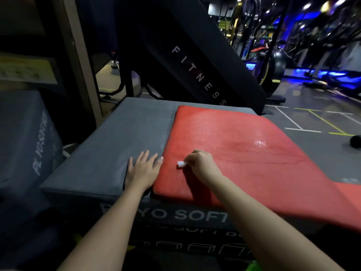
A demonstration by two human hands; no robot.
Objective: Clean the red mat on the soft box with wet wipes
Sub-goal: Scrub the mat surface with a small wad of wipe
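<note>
Wipe (180, 163), white wad, pinched by rt hand (201, 163) on glossy red mat (244, 149).

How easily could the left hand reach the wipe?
Probably easily: the left hand rests flat beside the red mat, with only bare mat between it and the wipe the right hand pinches.

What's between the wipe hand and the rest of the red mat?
Nothing visible. The right hand holds the wet wipe on the red mat; the mat beyond is bare. The left hand lies flat on the soft box beside it.
</note>
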